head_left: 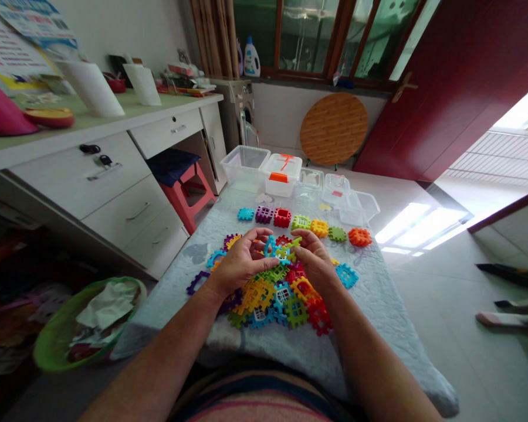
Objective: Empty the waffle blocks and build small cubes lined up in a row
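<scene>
Two pinches: left hand (pixel 239 259) on blue piece (pixel 270 246), right hand (pixel 319 265) on green piece (pixel 295 248); poster (pixel 39 23) print unreadable

Above a cloth-covered tabletop (pixel 374 334), the left hand (pixel 237 262) held a light-blue piece (pixel 270 244) in its fingers (pixel 259 233), and the right hand (pixel 317 262) gripped a yellow-green piece (pixel 294 249) close beside it; whether the two pieces were joined could not be told. Beneath the hands lay a mixed pile of notched plastic pieces (pixel 256 295). Beyond them, seven colour-sorted stacks (pixel 359 237) stood in a row before clear plastic boxes (pixel 286 186), one with an orange handle.
</scene>
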A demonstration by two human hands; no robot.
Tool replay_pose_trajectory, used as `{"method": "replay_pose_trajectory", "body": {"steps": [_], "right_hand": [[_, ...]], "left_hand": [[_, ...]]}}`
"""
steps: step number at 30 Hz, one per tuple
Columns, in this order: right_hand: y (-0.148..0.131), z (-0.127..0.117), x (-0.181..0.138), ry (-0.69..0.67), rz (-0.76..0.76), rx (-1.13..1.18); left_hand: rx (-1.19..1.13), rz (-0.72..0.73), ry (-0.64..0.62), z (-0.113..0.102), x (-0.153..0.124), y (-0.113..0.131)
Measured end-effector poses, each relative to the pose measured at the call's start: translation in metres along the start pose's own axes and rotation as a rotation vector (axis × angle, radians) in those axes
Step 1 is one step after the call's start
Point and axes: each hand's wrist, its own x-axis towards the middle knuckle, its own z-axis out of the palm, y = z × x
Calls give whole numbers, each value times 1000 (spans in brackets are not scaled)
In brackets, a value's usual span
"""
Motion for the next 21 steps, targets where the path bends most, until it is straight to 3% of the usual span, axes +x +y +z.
{"method": "replay_pose_trajectory", "body": {"steps": [4,9,16,21], "right_hand": [[-10,-10,1,-14,15,-160],[-12,-22,5,-196,94,-521],[8,-25,10,-117,-223,-1118],[19,-21,10,-200,-208,-1255]], "left_hand": [[61,28,53,-16,0,0],[88,-13,124,-38,1,-2],[315,53,133,-49,-1,-10],[500,178,104,-44,-1,-12]]}}
